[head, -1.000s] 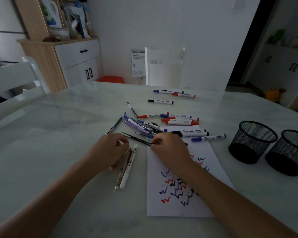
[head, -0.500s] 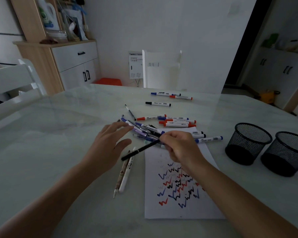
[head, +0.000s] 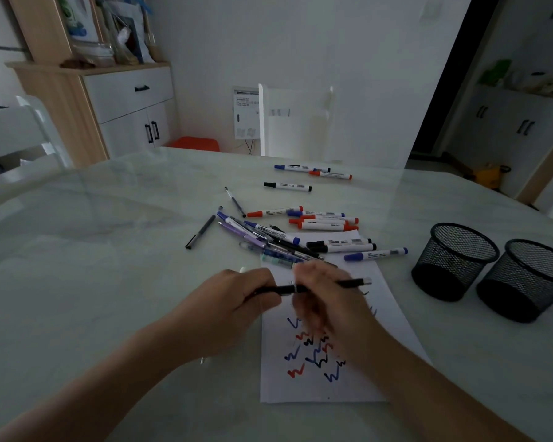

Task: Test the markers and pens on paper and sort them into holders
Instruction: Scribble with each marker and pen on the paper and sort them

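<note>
Left hand: the left hand [head: 237, 303] has its fingers curled round the left end of the black pen [head: 353, 283].
Right hand: the right hand [head: 328, 301] is blurred, but its fingers are closed on the middle of the same pen.
Black pen: held level between both hands, above the far part of the paper [head: 300, 390]; its right end juts out past the right hand.
Paper: a white sheet lying flat on the desk [head: 109, 282], covered in red, blue and black zigzag strokes.
Readable writing: one blue-capped marker [head: 275, 234] in the marker pile [head: 320, 223] bears a word that looks like "WHITEBOARD" (the other barrel labels are too small to read).
Pile: red, blue and black markers mixed with purple and clear pens, crossing each other just beyond the paper's far edge, some lying on it.
Strays: a blue marker [head: 375, 254] to the right of the pile, a grey pen [head: 201, 231] to its left, and three far markers [head: 288, 186] well apart near the far desk edge.
Holders: two black mesh holders [head: 454, 269], side by side at the right, upright; whether they touch I cannot tell.
Edges: the far desk edge runs just behind the far markers, with a white chair [head: 296, 119] beyond it.
Open room: a strip of pale desk lies between the paper's right edge and the holders, and a wide stretch of it runs left of the left hand.
</note>
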